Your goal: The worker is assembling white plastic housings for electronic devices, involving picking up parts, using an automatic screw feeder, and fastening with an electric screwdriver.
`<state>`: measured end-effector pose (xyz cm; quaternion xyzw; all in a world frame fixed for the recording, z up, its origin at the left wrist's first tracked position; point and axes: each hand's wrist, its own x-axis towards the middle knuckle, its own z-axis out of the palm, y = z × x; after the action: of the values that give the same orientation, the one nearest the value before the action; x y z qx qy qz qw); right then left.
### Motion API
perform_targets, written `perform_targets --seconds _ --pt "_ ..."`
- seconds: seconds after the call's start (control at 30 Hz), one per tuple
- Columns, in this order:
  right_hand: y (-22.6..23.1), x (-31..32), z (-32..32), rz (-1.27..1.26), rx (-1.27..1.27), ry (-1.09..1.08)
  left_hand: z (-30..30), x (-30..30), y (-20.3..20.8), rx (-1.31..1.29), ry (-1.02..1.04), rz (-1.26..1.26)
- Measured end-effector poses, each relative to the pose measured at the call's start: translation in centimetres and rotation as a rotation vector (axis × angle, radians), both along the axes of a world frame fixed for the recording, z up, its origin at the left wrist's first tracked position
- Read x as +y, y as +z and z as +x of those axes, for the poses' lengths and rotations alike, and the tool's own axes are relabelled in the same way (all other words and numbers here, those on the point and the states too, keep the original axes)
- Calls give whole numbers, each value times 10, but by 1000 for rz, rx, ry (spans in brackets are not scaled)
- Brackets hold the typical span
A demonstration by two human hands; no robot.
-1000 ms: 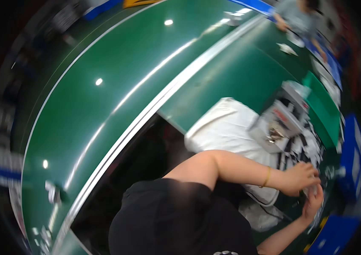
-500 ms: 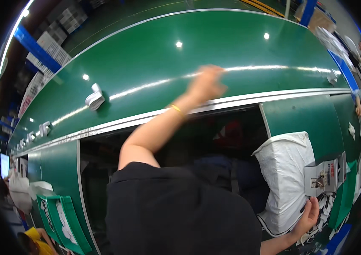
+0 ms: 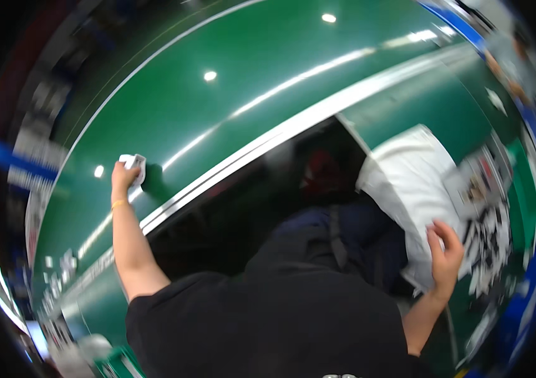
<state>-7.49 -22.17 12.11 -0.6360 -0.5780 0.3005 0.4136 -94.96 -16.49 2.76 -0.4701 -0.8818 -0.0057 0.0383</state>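
At the far left, my left hand (image 3: pixel 124 177) is closed around a small folded white piece (image 3: pixel 135 162) on the green belt (image 3: pixel 262 82). The hand covers much of the piece, and blur hides its exact kind. On the right, my right hand (image 3: pixel 447 252) hovers beside a large white sack (image 3: pixel 407 167). Its fingers are loosely curled, with a gap between thumb and forefinger and nothing visible between them. Just beyond that hand lies a grey printed box (image 3: pixel 475 183). A pile of small white and dark pieces (image 3: pixel 487 242) lies next to it.
A white rail (image 3: pixel 268 142) edges the belt on my side. Several small white pieces (image 3: pixel 60 271) sit farther along the belt at left. Green bins (image 3: pixel 523 195) stand at the right and lower left. Another person (image 3: pixel 511 63) is at the far right.
My left hand has swung left from above the middle of the belt and taken hold of the folded white piece. My right hand has risen along the sack. The view has turned.
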Motion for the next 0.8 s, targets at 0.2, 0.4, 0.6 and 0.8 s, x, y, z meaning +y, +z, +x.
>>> perform_targets --seconds 0.2,0.4,0.6,0.8 --pt "7 13 -17 13 97 34 394 115 113 -1141 -716 37" --pt "10 -19 -30 103 -29 163 651 106 116 -1448 -1486 -807" --pt "-12 -52 -10 217 -346 -277 738 76 86 -1824 -1311 -936" --pt "-51 -42 -35 380 -475 -727 753 53 60 -1635 -1802 -327"
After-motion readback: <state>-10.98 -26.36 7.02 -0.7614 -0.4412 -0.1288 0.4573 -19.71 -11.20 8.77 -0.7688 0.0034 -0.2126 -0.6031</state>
